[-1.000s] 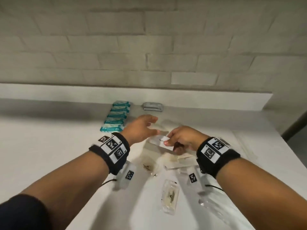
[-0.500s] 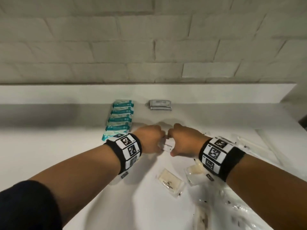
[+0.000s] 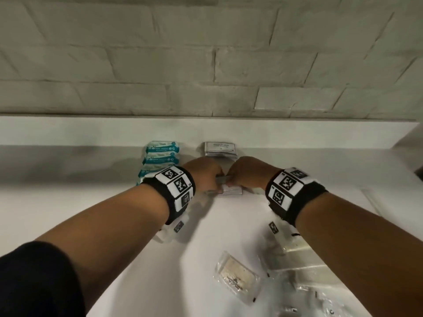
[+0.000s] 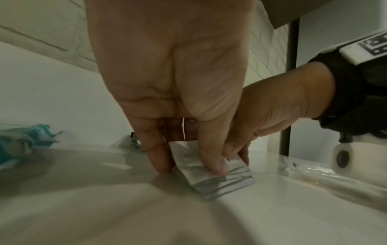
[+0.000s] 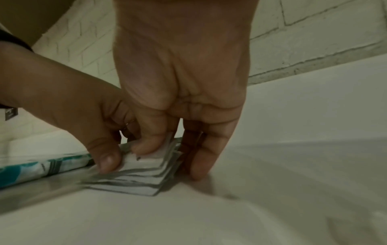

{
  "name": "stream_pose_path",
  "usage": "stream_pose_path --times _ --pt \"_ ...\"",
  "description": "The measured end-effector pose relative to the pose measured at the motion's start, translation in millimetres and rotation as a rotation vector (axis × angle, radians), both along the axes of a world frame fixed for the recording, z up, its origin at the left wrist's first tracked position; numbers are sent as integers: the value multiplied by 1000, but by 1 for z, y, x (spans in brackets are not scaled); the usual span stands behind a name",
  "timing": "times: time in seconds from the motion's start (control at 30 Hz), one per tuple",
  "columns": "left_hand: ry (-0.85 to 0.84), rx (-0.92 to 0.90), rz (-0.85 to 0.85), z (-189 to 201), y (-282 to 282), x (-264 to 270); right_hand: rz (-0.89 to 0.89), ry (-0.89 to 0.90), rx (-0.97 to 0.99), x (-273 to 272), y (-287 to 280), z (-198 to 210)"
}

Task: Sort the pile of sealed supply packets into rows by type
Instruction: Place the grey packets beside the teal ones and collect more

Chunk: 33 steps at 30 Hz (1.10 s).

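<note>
A small stack of silver-white sachets [image 3: 231, 191] lies on the white counter [image 3: 91, 202], just in front of another stack of the same sachets [image 3: 220, 149] at the back ledge. My left hand [image 3: 212, 181] and right hand [image 3: 238, 179] meet over the near stack. In the left wrist view the left hand [image 4: 188, 165] has its thumb on top of the stack [image 4: 217, 180] and a finger at its left edge. In the right wrist view the right hand [image 5: 169, 159] pinches the stack [image 5: 142, 179] between thumb and fingers. A row of teal packets [image 3: 160, 159] lies to the left.
Clear packets lie loose at the lower right, one with a pale insert [image 3: 238, 277] and more crinkled plastic [image 3: 320, 291] beyond it. A raised ledge [image 3: 91, 131] and a brick wall close off the back. A dark post [image 4: 290, 82] stands at the far right.
Both hands moved forward from the loose pile, carrying the sachets between them, and lowered them onto the counter in front of the back stack, beside the teal row.
</note>
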State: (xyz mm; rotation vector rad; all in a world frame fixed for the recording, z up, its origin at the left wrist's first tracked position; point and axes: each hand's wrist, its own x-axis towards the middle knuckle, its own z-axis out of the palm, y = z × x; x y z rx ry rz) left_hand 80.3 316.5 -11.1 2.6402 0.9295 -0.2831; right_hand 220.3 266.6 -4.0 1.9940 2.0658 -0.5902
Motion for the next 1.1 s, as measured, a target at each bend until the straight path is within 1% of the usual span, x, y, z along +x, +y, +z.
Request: stream_pose_path --times 0.07,0.13,0.23,0.33,0.4,0.43,0.53,0.67,0.73,0.8,0.97,1.1 --pt "-48 -14 1 -3 2 0 16 -66 -7 0 3 -6" --pt "-55 -30 22 -8 4 -1 9 -98 19 -2 3 -9" --pt "-29 -14 64 -13 8 -2 -7 -73 53 -2 -2 -4" --pt "-41 -44 77 -10 6 -8 -19 66 51 -1 -16 -1" --pt "-5 -81 44 -9 2 -11 10 18 45 -1 -22 -7" --pt "11 -67 34 -11 1 -12 9 -4 48 -2 -22 -11" --pt "-26 42 41 -18 -3 -9 -28 8 74 -4 -16 -17" --pt "-74 88 81 -19 -4 0 -19 -3 117 -5 -8 -14" --pt "-82 84 103 -17 -1 5 -66 11 126 -4 -4 -14" --pt "-95 64 124 -15 5 10 -68 5 138 -3 1 -11" --pt "-25 38 96 -13 13 14 -110 61 93 1 5 -11" --pt "-81 3 79 -13 16 12 -146 79 93 3 6 -13"
